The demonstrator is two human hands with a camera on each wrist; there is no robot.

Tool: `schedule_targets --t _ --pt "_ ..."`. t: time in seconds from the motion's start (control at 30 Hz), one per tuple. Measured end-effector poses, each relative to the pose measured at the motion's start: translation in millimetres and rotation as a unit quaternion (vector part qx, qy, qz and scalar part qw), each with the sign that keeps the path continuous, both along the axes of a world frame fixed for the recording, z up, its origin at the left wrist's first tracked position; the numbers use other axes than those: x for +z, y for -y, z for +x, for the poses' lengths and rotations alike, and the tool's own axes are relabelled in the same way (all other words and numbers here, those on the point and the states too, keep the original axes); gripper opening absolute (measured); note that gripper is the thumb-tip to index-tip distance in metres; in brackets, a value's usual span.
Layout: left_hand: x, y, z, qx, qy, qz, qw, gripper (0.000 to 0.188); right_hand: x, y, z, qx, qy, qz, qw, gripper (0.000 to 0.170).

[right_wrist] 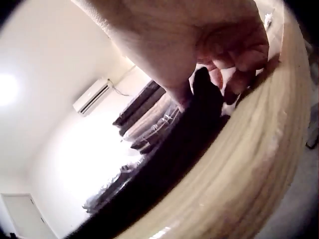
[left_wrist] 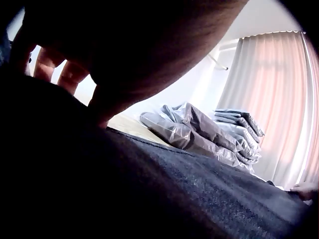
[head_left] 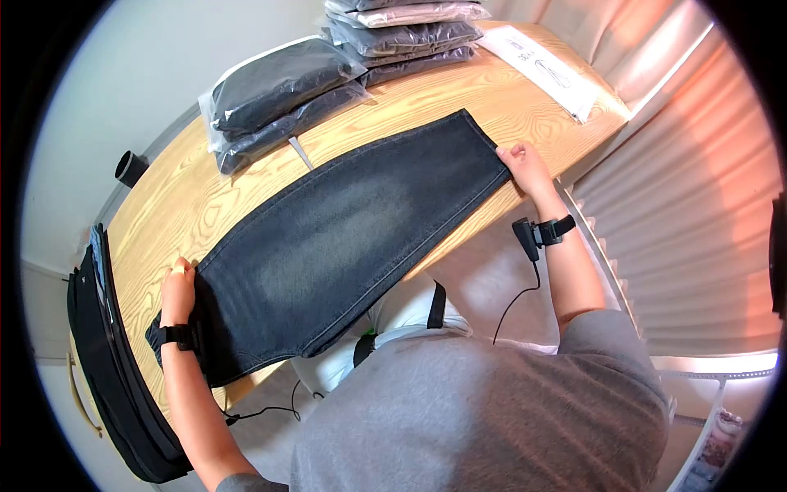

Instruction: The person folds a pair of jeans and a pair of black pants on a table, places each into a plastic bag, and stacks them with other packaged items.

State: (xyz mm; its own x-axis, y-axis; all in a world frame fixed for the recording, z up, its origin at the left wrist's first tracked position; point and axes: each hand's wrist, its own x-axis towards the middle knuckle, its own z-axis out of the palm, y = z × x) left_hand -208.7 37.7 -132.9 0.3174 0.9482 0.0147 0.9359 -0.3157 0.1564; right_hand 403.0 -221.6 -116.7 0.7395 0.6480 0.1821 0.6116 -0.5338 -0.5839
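Note:
A pair of dark, faded denim jeans [head_left: 344, 221], folded lengthwise, lies stretched across the wooden table, its near edge reaching the table's front. At the wide end on the left, my left hand [head_left: 178, 291] grips the far edge; the left wrist view shows the thumb and fingertips against the dark cloth, much of it in shadow. My right hand [head_left: 527, 168] pinches the corner of the narrow end on the right. Bunched denim [right_wrist: 207, 94] shows between that thumb and the curled fingers in the right wrist view.
Plastic-bagged dark garments [head_left: 287, 90] are stacked along the table's back, with a taller stack [head_left: 402, 33] beside them. A white printed bag [head_left: 541, 70] lies back right. Dark garments [head_left: 115, 361] hang over the left edge. A small grey strip [head_left: 301, 153] lies behind the jeans.

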Motion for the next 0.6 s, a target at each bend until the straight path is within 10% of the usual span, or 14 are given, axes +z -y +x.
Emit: schedule_targets --t 0.33,0.6 --pt "3.3 0.8 1.3 -0.012 -0.009 -0.007 1.000 0.014 3.6 9.5 0.4 0.123 -0.171 0.210 0.955 0.018" --pt "-3.6 -9.0 -14.0 -0.046 0.016 -0.007 0.999 0.014 -9.5 6.7 8.4 0.090 -0.172 0.145 0.970 0.022"
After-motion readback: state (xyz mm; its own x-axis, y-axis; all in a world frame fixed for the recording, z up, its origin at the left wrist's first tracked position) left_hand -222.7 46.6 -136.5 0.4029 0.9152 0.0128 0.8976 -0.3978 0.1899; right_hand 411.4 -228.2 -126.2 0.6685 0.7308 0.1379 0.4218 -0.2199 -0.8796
